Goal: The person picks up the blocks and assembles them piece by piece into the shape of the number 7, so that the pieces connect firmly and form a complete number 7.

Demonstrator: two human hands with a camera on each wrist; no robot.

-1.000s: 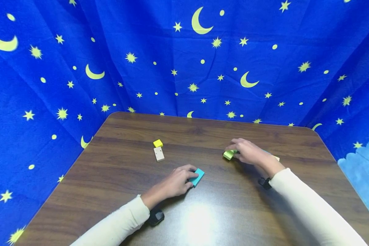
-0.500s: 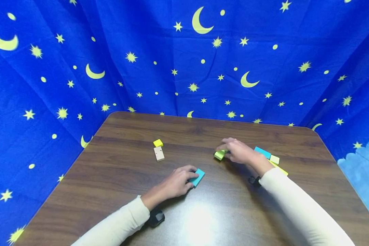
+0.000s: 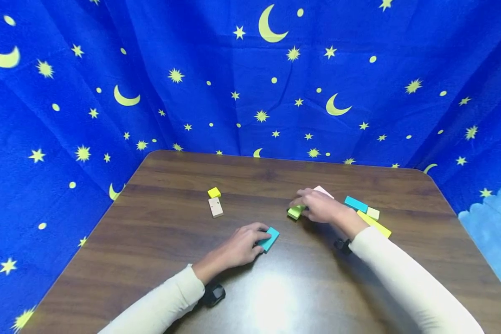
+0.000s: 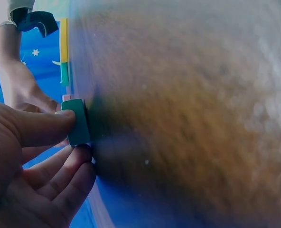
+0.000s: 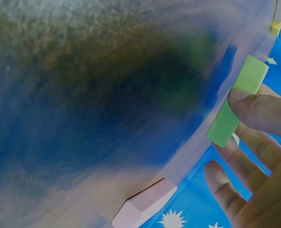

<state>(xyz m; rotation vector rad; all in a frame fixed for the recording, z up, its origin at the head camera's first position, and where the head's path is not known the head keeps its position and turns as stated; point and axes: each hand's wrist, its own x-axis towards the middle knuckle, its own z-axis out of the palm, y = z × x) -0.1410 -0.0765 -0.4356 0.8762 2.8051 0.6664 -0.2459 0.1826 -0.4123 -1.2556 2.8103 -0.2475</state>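
Note:
My left hand [image 3: 243,246] pinches a flat turquoise block [image 3: 269,239] on the table, left of the glare; in the left wrist view the thumb lies against the face of that block [image 4: 78,124]. Farther back and to the right, my right hand [image 3: 320,206] grips a light green block [image 3: 294,213]. The right wrist view has the thumb across the middle of the green block [image 5: 248,76], with fingers behind it. Just behind the right hand lies a pale pink block [image 3: 323,191], partly hidden by it in the head view.
At the left back, a small yellow block [image 3: 214,192] touches a pale wooden block [image 3: 215,208]. On the right lie a turquoise block [image 3: 356,204], a small cream block [image 3: 373,213] and a long yellow block [image 3: 374,224]. A starry blue cloth surrounds the brown table [image 3: 183,171].
The right hand has slid the green block leftward, uncovering the blocks at the right and then the pink block. My left hand stays on its turquoise block. The head view has tilted slightly.

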